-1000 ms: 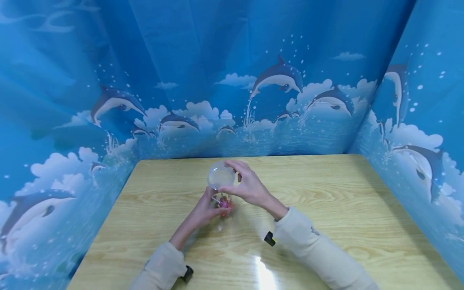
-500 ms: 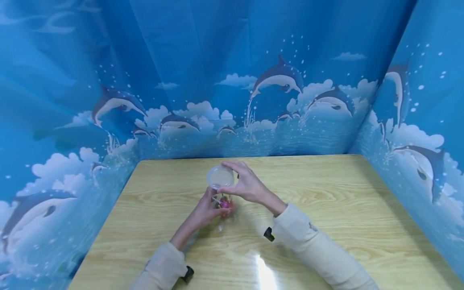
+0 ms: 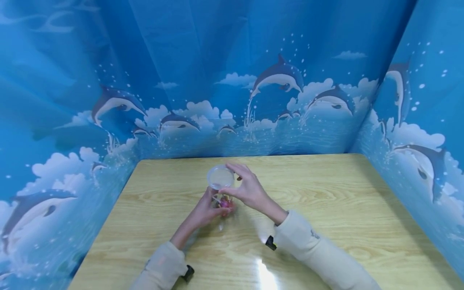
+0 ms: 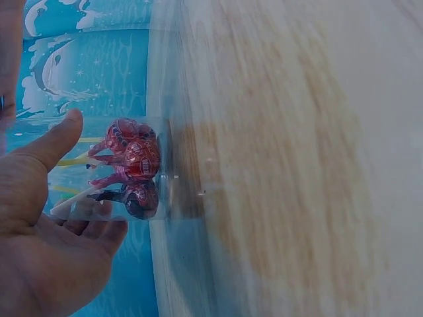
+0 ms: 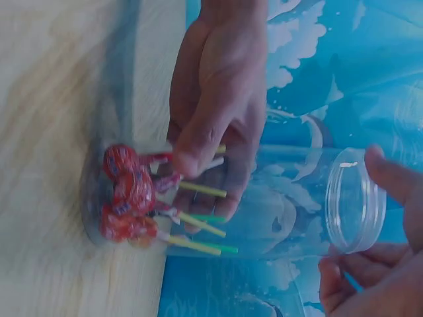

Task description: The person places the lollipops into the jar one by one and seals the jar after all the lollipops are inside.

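A clear plastic jar (image 5: 284, 198) stands upright on the table, with several lollipops (image 5: 132, 195) in red wrappers at its bottom. Their yellow, green and white sticks point up. My left hand (image 3: 201, 211) grips the jar's body, thumb on one side and fingers round the other; the left wrist view also shows these lollipops (image 4: 140, 158) through the wall. At the jar's mouth is a clear round lid (image 3: 220, 177). My right hand (image 3: 250, 189) holds its rim between thumb and fingers. Whether the lid is fully seated cannot be told.
The wood-grain table (image 3: 326, 209) reaches back to a blue curtain (image 3: 203, 72) printed with dolphins, which also hangs at both sides. A bright light reflection lies on the table near the front. Dark devices (image 3: 270, 243) sit at both sleeve cuffs.
The lid looked more tilted a second ago and has levelled slightly. My right hand's fingers and wrist have shifted a little about the rim. The left hand and jar stay in place.
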The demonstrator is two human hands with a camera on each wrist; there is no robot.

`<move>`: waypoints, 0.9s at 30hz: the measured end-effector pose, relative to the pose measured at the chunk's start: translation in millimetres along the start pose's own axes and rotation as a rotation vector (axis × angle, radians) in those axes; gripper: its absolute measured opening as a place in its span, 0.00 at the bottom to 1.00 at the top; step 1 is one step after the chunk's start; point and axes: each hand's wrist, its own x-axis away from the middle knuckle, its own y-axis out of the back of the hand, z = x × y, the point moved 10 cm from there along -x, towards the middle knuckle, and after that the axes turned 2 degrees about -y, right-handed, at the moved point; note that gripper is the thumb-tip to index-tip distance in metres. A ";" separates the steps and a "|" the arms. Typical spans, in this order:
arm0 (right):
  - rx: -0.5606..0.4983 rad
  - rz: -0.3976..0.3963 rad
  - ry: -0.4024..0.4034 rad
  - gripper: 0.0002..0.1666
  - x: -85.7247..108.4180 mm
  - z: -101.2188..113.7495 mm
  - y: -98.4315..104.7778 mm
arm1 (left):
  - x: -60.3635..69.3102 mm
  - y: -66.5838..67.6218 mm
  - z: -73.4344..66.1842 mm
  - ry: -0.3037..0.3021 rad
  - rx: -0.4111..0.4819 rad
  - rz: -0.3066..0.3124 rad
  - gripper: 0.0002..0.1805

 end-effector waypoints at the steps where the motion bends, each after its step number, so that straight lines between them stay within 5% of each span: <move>1: -0.005 -0.031 -0.001 0.44 3.1 1.0 3.1 | 0.2 0.5 0.7 0.006 -0.008 -0.006 0.54; 7: 0.011 -0.203 0.046 0.19 22.2 7.7 25.5 | 1.6 4.4 3.8 0.043 -0.033 -0.049 0.50; 10: 0.009 -0.218 0.047 0.18 22.6 5.4 30.6 | 1.7 4.7 5.7 0.065 -0.046 -0.049 0.51; 18: -0.122 0.130 -0.020 0.46 0.3 -15.4 -6.0 | 0.9 0.2 5.6 0.035 -0.023 -0.014 0.52; 27: -0.212 0.242 -0.024 0.45 -9.0 -26.4 -12.2 | -1.0 0.7 5.0 0.061 -0.026 -0.013 0.54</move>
